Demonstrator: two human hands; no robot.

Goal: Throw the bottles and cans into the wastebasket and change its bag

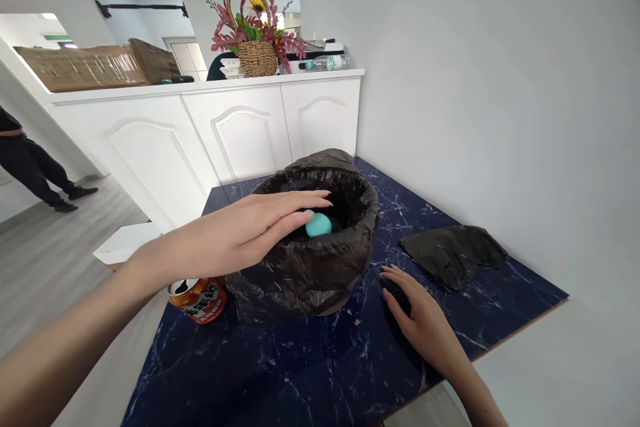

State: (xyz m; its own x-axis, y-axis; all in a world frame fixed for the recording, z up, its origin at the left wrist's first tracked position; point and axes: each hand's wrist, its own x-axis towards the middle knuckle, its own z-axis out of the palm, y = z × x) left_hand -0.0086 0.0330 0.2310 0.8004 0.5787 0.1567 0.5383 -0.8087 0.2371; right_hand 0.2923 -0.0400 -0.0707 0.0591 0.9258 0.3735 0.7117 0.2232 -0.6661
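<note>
We observed one turquoise egg-shaped object [319, 224] just beneath the fingertips of the left hand [250, 230], which reached flat and open-fingered over the near rim of one small bin lined with a black bag [310, 267]; whether the fingertips touched the object or merely hovered over it could not be told, though the object lay inside the bag's mouth. Below the left wrist, touching or just beside the bin's outer wall, stood one opened drink can [198, 298] with red and orange printing. The right hand [425, 320] rested palm-down on the dark blue marbled tabletop [300, 373], fingers loosely spread and holding nothing, just beside the bin. Beyond the right hand lay one folded black bag [454, 253], well apart from the bin. We judged two risks: the forearm passed directly above the can, so a lowered or withdrawn arm could tip it off the table edge; and the loose liner could slip inward if the hand pressed on its rim. Farther away we counted one flower basket [257, 47] on a white cabinet counter [210, 83] and one person's legs [35, 173] beyond the left arm.
</note>
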